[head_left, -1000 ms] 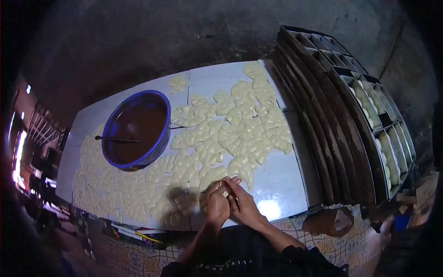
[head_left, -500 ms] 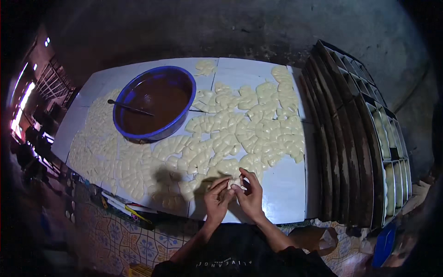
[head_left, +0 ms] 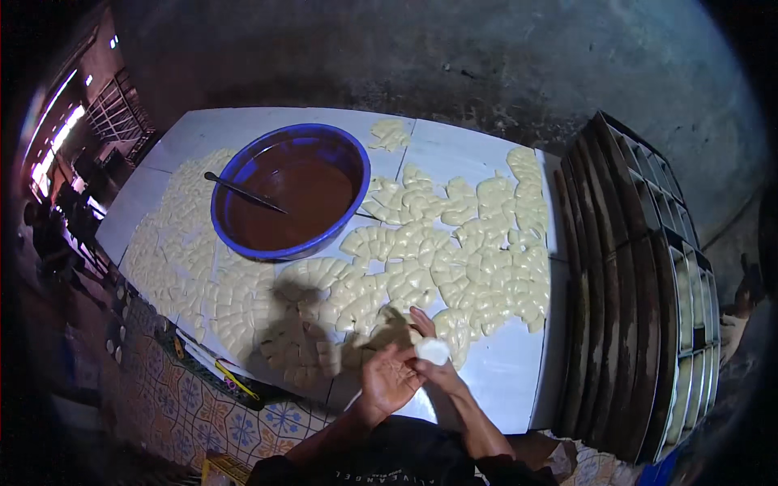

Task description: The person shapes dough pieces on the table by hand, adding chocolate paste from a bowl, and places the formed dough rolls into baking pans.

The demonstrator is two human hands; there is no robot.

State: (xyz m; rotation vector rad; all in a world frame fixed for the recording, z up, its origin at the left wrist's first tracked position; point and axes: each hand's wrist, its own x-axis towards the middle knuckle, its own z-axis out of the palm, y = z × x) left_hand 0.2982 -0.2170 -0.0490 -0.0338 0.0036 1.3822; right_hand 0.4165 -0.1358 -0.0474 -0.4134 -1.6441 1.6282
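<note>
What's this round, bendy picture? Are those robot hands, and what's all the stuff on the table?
No robot here: they're a person's bare hands. A wide fisheye camera on the person's head looks down, so straight edges look bent. The white table holds lots of flat, pale dough pieces and a blue basin of brown mixture, with a dark-handled utensil in it. On the right is a stack of dark divided trays. The right hand holds a round white lump, probably dough. The left hand is open beside it, palm showing.
</note>
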